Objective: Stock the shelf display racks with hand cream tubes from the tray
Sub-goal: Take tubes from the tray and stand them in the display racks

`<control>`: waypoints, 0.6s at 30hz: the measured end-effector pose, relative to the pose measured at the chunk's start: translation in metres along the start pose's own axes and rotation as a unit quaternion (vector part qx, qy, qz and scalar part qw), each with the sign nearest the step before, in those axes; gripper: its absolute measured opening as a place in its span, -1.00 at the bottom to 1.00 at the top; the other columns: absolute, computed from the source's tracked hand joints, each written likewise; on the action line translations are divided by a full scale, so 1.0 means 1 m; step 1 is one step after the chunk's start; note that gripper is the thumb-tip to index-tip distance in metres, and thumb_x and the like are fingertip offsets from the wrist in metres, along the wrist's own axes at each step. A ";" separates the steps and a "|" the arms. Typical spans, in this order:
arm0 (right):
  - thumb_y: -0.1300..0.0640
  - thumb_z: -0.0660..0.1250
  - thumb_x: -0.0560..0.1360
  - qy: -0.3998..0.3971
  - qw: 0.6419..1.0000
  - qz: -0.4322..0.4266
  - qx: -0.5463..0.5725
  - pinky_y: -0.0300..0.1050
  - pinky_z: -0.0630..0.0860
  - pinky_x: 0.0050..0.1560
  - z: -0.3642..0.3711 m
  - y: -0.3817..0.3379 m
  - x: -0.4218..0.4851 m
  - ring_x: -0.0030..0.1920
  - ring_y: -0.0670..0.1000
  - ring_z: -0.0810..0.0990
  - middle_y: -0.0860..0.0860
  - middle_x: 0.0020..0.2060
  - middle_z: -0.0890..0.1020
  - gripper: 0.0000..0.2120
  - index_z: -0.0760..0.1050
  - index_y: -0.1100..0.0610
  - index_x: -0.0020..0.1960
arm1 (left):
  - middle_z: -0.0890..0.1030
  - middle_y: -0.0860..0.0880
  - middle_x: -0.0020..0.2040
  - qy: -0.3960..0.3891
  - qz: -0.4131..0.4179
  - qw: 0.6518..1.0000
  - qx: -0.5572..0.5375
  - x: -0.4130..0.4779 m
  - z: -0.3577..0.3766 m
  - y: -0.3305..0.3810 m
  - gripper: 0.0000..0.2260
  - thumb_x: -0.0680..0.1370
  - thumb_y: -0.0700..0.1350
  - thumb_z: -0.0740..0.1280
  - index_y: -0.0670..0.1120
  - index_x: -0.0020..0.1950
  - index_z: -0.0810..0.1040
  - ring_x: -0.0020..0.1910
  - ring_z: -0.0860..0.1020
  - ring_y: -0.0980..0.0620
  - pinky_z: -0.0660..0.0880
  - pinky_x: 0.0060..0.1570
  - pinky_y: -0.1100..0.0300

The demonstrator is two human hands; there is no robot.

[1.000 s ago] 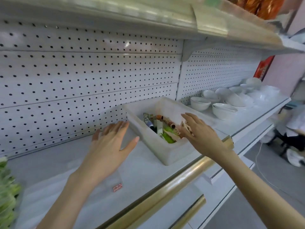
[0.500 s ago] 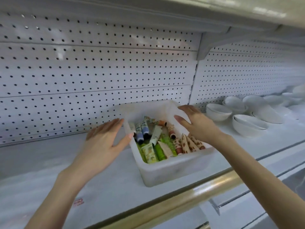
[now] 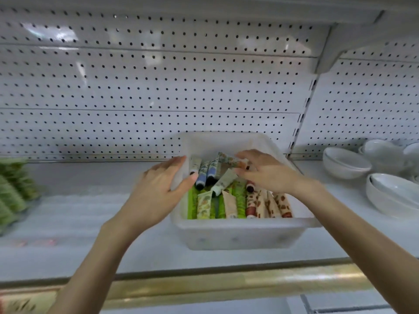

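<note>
A translucent white tray (image 3: 238,236) stands on the white shelf (image 3: 95,223), filled with several hand cream tubes (image 3: 229,200) in green, blue, floral and brown patterns. My left hand (image 3: 158,191) lies against the tray's left wall, thumb hooked over the rim. My right hand (image 3: 265,171) reaches into the tray from the right and pinches a floral tube (image 3: 229,160) lifted slightly above the others.
White pegboard (image 3: 158,91) backs the shelf. Stacked white bowls (image 3: 371,175) stand at the right. Green packets (image 3: 11,191) lie at the left edge. A gold rail (image 3: 226,286) runs along the shelf front.
The view has swung to centre on the tray. My left hand moved onto the tray's left rim. My right hand dipped into the tray and closed on a floral tube.
</note>
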State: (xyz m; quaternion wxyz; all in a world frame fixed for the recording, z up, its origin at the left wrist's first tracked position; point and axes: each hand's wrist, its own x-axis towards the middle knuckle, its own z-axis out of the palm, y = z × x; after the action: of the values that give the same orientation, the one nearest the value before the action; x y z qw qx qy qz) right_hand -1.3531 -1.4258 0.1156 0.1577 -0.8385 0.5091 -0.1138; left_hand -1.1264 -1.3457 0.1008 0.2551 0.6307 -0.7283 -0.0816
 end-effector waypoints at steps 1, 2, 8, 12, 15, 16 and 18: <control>-0.09 0.16 0.58 -0.025 1.000 -0.015 0.000 -0.16 0.29 0.23 0.001 -0.006 0.004 0.31 0.01 0.36 0.04 0.37 0.35 -0.52 0.23 0.05 0.44 | 0.26 0.04 0.48 0.003 -0.001 1.000 -0.001 0.002 0.000 0.001 -0.31 0.42 0.29 -0.05 0.01 0.49 0.19 0.44 0.21 0.05 0.10 0.33 0.26; -0.12 0.16 0.57 -0.058 0.998 -0.029 -0.013 -0.13 0.29 0.27 0.004 -0.013 0.008 0.32 0.03 0.35 0.05 0.38 0.35 -0.50 0.23 0.06 0.44 | 0.29 0.03 0.47 0.010 0.000 1.000 -0.003 0.004 0.000 0.001 -0.32 0.43 0.30 -0.04 0.00 0.48 0.21 0.42 0.24 0.04 0.13 0.31 0.25; -0.37 0.12 0.44 -0.276 0.944 -0.045 -0.174 0.12 0.19 0.43 0.038 -0.042 0.031 0.48 0.18 0.07 0.13 0.49 0.09 -0.14 0.08 0.21 0.50 | 0.36 0.06 0.41 0.031 -0.001 0.999 -0.026 0.007 -0.003 -0.002 -0.39 0.46 0.25 0.00 0.02 0.45 0.26 0.38 0.28 0.05 0.16 0.19 0.26; -0.30 0.24 0.44 -0.256 0.962 -0.046 -0.087 -0.01 0.25 0.37 0.041 -0.034 0.028 0.41 0.12 0.15 0.08 0.40 0.18 -0.20 0.15 0.21 0.45 | 0.29 0.06 0.46 0.025 -0.024 0.999 -0.026 0.008 -0.007 -0.010 -0.34 0.44 0.27 -0.02 0.01 0.48 0.22 0.43 0.22 0.06 0.14 0.29 0.22; -0.23 0.36 0.40 -0.221 0.974 -0.052 -0.020 -0.14 0.36 0.18 0.038 -0.032 0.025 0.23 0.03 0.33 0.02 0.23 0.32 -0.29 0.23 0.17 0.35 | 0.27 0.06 0.47 0.021 -0.028 0.999 -0.031 0.009 -0.007 -0.011 -0.37 0.47 0.28 0.01 0.02 0.48 0.22 0.44 0.22 0.06 0.13 0.33 0.19; -0.19 0.40 0.39 -0.209 0.976 -0.056 0.006 -0.18 0.38 0.12 0.038 -0.033 0.025 0.18 0.00 0.37 -0.01 0.19 0.35 -0.31 0.24 0.14 0.33 | 0.27 0.07 0.47 0.022 -0.027 0.999 -0.034 0.009 -0.007 -0.011 -0.42 0.52 0.27 0.05 0.03 0.48 0.21 0.44 0.21 0.06 0.13 0.34 0.18; -0.08 0.46 0.38 -0.195 0.975 -0.058 0.085 -0.23 0.43 -0.01 0.037 -0.038 0.024 0.08 -0.04 0.47 -0.05 0.11 0.43 -0.37 0.25 0.10 0.29 | 0.26 0.07 0.47 0.022 -0.026 0.998 -0.043 0.011 -0.005 -0.012 -0.50 0.59 0.17 0.11 0.02 0.48 0.21 0.44 0.21 0.07 0.13 0.36 0.17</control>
State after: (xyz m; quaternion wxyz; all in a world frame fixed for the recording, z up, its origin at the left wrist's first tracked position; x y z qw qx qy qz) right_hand -1.2981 -1.4257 0.0960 0.3180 -0.8561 0.4074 -0.0006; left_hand -1.1147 -1.3571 0.1029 0.2963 0.6393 -0.7017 -0.1056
